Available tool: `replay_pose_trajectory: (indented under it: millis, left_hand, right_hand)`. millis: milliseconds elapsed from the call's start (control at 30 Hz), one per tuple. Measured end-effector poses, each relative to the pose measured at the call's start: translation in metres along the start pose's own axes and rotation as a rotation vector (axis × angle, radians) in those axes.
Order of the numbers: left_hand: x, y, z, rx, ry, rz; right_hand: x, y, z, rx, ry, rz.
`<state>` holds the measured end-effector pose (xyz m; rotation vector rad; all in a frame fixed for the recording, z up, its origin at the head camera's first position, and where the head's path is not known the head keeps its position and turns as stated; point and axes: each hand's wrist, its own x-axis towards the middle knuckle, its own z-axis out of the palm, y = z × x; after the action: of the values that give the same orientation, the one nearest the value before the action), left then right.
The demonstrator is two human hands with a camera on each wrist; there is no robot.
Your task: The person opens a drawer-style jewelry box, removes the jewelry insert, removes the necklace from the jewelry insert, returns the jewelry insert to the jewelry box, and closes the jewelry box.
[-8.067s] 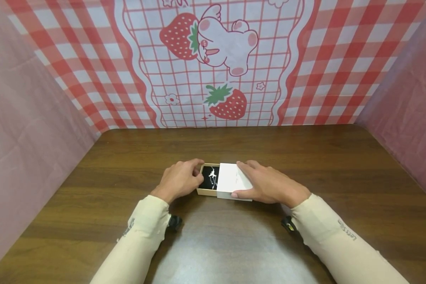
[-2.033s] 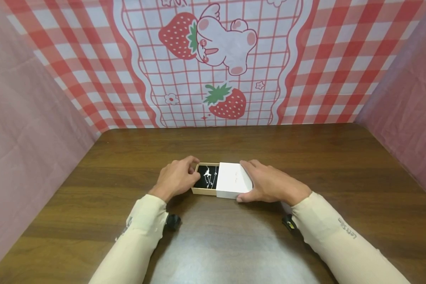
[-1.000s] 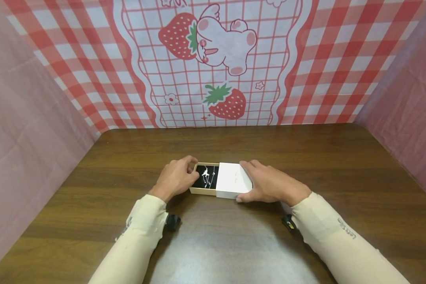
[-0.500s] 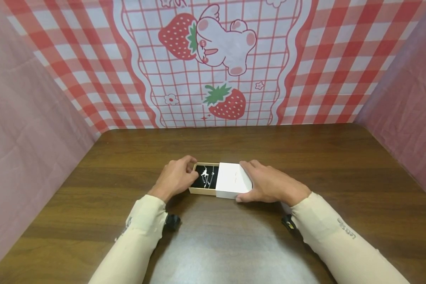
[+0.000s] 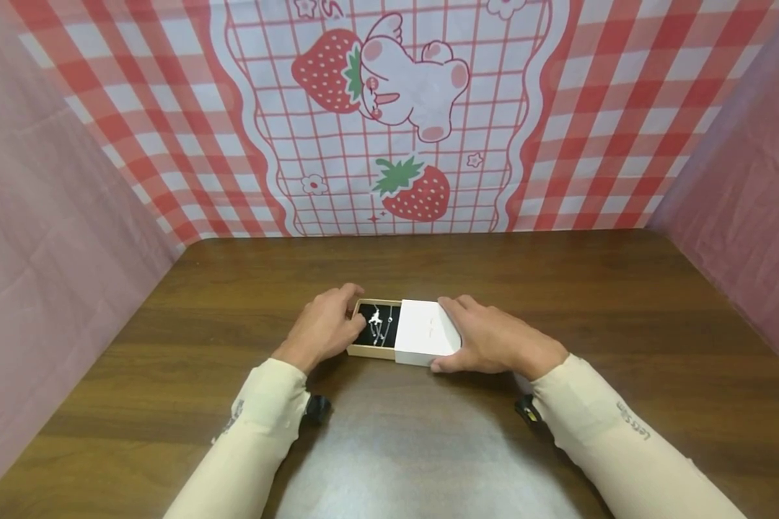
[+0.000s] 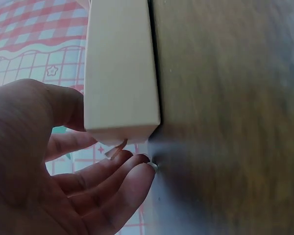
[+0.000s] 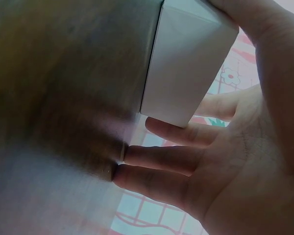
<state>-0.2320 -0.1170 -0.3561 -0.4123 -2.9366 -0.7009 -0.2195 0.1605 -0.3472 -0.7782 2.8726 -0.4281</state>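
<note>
A small jewelry box lies mid-table, its cream drawer (image 5: 373, 352) slid out to the left of a white sleeve (image 5: 422, 333). On the drawer's black lining rests silver chain jewelry (image 5: 376, 317) with a charm and thin dangling strands. My left hand (image 5: 324, 324) holds the drawer's left end between thumb and index finger, the thumb overlapping the rim. In the left wrist view a short ribbon tab (image 6: 116, 149) sticks out of that end, with the other fingers spread below. My right hand (image 5: 493, 337) grips the sleeve's right end, thumb at the near side, index finger at the far side.
The box lies on a brown wooden table (image 5: 389, 440). Behind it hangs a red checked cloth (image 5: 610, 108) with strawberries, and pink cloth (image 5: 58, 216) closes off the sides. A black wrist camera (image 5: 318, 409) sits by the left cuff.
Compared with eight seconds ago, the drawer has slid further left out of the sleeve, baring more of the jewelry. Over the last second the box and hands have hardly moved.
</note>
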Motion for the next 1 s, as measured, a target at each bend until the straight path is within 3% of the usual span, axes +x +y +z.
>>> replay_pose_trajectory:
  millis: [400,833,1000]
  left_hand:
    - [-0.001,0.004,0.0,0.076,-0.011,0.002]
    - [-0.003,0.019,-0.001,0.266,-0.141,-0.073]
    - [-0.005,0.023,0.001,0.282,-0.132,-0.06]
  right_hand:
    - [0.0,0.0,0.0,0.003,0.009,-0.006]
    - [-0.001,0.001,0.0,0.011,0.012,-0.014]
    - [-0.002,0.0,0.0,0.011,0.01,-0.015]
